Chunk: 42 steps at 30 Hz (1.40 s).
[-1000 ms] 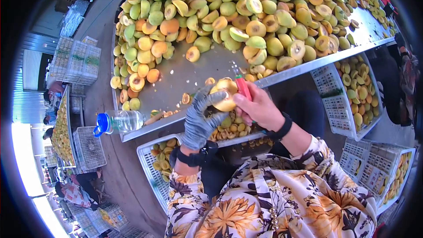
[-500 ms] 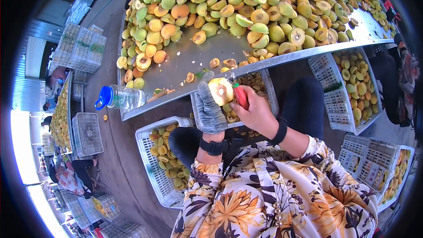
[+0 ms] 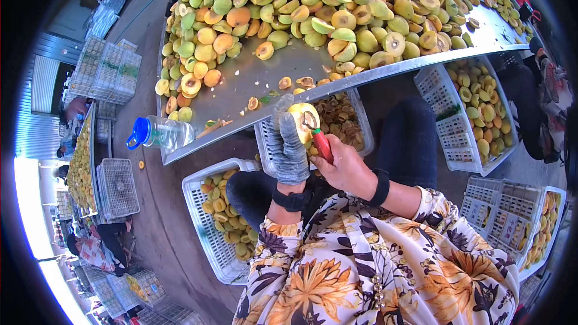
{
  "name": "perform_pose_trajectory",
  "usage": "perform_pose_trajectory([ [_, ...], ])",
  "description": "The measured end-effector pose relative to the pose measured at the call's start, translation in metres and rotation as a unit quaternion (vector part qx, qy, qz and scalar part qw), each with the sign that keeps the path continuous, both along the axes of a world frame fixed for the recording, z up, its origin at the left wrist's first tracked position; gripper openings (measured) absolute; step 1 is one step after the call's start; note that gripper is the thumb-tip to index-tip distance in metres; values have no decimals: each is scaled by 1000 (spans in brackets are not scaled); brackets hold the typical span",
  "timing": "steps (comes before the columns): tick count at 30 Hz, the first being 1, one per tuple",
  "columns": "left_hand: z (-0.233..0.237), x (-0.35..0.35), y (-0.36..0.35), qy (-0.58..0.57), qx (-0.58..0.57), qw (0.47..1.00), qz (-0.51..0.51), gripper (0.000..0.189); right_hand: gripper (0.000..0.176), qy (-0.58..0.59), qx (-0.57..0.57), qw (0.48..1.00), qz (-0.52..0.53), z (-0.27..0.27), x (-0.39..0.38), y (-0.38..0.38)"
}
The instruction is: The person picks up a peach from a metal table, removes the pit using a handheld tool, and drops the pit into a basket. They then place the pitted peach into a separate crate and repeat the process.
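A grey-gloved left hand of mine grips a halved yellow peach, its cut face turned to the right. My bare right hand is wrapped round the red handle of a pitting tool. The tool's curved metal tip touches the middle of the cut face, by the pit hollow. Both hands are just off the near edge of the metal table. Below them, partly hidden by the hands, a white crate holds fruit scraps.
A large heap of halved peaches covers the table's far side. A blue-capped bottle lies at its left corner. Crates of halves stand by my left knee and at right. Other people sit at a table far left.
My right hand has brought the pitting tool's tip onto the cut face of the peach half. The gloved fingers have shifted around the fruit. The view has moved slightly.
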<state>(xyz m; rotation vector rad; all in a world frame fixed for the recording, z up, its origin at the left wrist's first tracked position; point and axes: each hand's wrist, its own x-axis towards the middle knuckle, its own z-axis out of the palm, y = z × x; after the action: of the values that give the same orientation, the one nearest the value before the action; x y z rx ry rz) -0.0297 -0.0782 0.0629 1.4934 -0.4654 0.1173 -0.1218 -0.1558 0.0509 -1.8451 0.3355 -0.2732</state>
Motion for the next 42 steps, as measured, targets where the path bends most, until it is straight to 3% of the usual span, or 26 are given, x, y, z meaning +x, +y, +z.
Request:
perform_pose_trajectory([
  [1,-9,2,1,0,0,1000,0,37,25,0,0,1000,0,1,0,0],
  [3,-30,8,2,113,-30,990,-77,52,25,61,99,993,11,3,1,0],
  [7,-26,8,2,98,-19,992,-82,52,23,137,178,974,18,21,2,-2],
  [9,-12,6,-1,20,-21,999,-30,34,20,124,172,977,14,21,2,-2],
  [10,-17,8,0,21,-21,999,-30,34,20,126,173,977,14,14,1,-1],
  [12,-27,15,0,170,-96,978,-78,30,19,46,21,998,27,-3,0,2],
  [17,-31,33,12,251,-91,955,-131,20,19,61,2,996,61,-17,4,3],
  [18,-30,31,11,251,-91,955,-130,20,19,46,-25,997,58,-17,5,4],
  [19,-28,27,9,163,-59,981,-91,21,19,46,-24,997,59,-16,6,5],
  [20,-26,23,7,73,-25,996,-52,21,18,82,96,991,51,-6,8,7],
  [21,-30,23,6,74,-25,996,-51,21,18,117,214,969,43,1,9,7],
  [23,-39,24,4,184,-68,979,-62,31,18,125,260,956,49,3,10,4],
  [28,-41,21,3,96,13,992,-83,30,17,177,322,930,31,13,6,5],
  [31,-39,32,7,160,-19,982,-100,22,18,179,248,951,52,-4,6,4],
  [33,-38,39,14,223,-48,964,-137,20,20,72,-38,994,73,-19,9,5],
  [35,-43,46,21,277,-51,938,-201,25,20,95,-48,990,89,-21,9,4],
  [40,-59,49,29,321,-94,920,-204,36,21,88,-61,986,131,-34,13,-5],
  [42,-56,44,29,341,-104,912,-203,40,19,51,-3,989,140,-23,17,-10],
])
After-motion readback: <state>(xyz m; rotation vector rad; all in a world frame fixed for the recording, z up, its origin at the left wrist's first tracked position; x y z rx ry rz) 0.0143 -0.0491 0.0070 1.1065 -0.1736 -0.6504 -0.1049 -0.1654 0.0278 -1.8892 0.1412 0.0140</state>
